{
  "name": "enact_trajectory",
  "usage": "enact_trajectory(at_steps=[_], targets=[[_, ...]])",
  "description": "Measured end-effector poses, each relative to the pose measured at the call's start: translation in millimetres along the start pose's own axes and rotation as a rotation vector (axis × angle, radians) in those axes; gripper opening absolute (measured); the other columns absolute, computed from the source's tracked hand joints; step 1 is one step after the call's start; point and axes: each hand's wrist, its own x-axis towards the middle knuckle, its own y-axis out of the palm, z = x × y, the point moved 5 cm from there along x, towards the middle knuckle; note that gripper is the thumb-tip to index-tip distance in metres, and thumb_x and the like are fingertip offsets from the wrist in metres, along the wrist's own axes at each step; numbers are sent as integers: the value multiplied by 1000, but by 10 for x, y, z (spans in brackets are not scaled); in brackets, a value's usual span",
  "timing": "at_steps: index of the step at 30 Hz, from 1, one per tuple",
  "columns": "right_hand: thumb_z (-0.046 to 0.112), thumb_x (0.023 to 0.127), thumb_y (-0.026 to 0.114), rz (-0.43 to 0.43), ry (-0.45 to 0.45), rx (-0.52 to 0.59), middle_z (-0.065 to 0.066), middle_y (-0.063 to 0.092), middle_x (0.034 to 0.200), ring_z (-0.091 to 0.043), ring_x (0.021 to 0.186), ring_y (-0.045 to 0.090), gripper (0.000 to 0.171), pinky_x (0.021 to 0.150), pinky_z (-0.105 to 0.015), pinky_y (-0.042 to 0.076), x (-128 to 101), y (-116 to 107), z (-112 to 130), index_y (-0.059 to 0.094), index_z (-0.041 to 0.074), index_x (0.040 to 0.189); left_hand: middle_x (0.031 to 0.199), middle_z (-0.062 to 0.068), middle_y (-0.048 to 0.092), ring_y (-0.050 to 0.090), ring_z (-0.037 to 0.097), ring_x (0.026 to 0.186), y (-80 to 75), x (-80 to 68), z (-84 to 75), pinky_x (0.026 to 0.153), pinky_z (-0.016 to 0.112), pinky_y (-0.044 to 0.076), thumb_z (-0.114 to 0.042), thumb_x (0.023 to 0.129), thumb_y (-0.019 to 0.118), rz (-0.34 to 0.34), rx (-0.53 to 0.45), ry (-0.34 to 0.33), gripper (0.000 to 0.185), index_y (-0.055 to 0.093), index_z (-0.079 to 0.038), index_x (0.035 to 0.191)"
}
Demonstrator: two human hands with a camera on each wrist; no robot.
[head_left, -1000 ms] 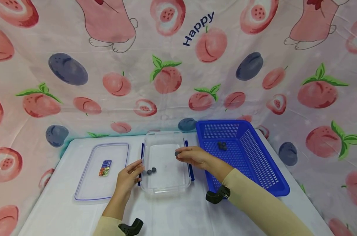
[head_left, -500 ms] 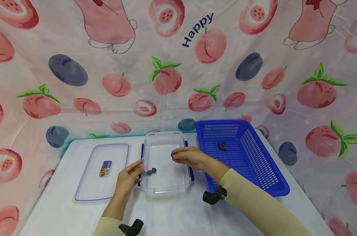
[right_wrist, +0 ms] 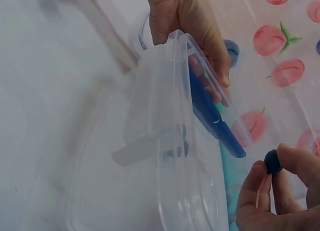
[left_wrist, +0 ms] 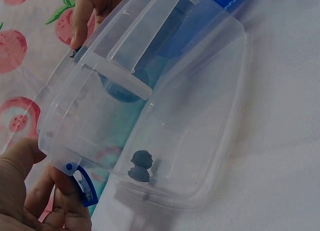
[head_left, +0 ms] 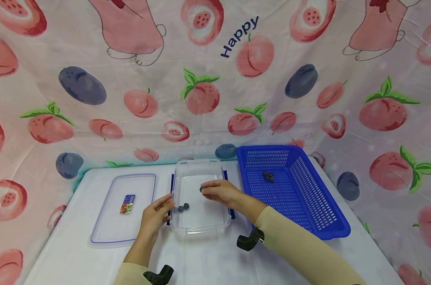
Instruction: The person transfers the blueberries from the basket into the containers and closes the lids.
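Over the clear container (head_left: 200, 198), right hand (head_left: 220, 192) pinches blueberry (right_wrist: 273, 161); left hand (head_left: 155, 215) grips its side.

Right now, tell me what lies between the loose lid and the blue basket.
In the head view, the clear container sits between the lid and the basket, with both hands at it.

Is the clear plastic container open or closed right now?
Open. The clear container has no lid on; its lid lies flat on the table to its left, and two blueberries sit uncovered inside.

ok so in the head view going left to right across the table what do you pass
Clear lid → left hand → two blueberries in the clear container → right hand pinching a blueberry → blue basket.
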Motion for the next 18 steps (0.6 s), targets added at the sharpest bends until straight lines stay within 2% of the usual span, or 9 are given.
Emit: enact_trajectory(at_steps=[9,14,18], targets=[[0,93,63,2,12,-29,-18,66,120,-16,98,66,36,99,-35,51,58,84,-33,59,-9,127,98,-13,66,59,3,83,-2,1,3,63,16,51,-14,92,69,-2,13,-8,44,60,-5,134],[-1,92,64,-9,43,-36,-18,67,119,-26,108,65,37,98,-34,52,97,148,-97,60,-9,127,98,-13,66,59,3,83,0,5,10,63,17,51,-14,92,69,-2,12,-11,43,60,-4,134],[-3,91,65,-20,42,-43,-18,68,115,-28,107,65,36,94,-32,54,131,191,-167,60,-11,125,98,-13,66,60,3,83,-1,1,4,64,17,51,-14,93,68,0,15,-9,44,59,-4,134]])
